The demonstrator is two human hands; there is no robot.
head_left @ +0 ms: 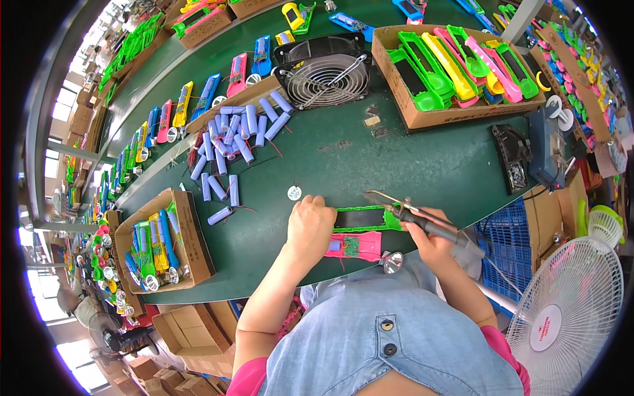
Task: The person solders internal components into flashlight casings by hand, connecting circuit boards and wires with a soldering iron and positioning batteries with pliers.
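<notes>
My right hand (431,235) is wrapped round the handle of a soldering iron (422,221), its tip pointing left above the bench. A green plastic lamp housing (391,212) with a dark panel (360,218) lies lengthwise below the iron. My left hand (310,226) is closed at the housing's left end; its fingertips are hidden, so what they grip cannot be made out. Nearer me lies a pink lamp housing (372,245) with a green circuit board (351,247) and a blue-purple battery cell (335,245). A silver round reflector (393,263) sits by its right end.
Loose battery cells (234,135) with red wires are heaped at the left. A carton of lamp housings (422,119) stands at the back right, another carton (198,254) at the left. A fan (328,80) is at the back; a soldering station (547,148) stands far right.
</notes>
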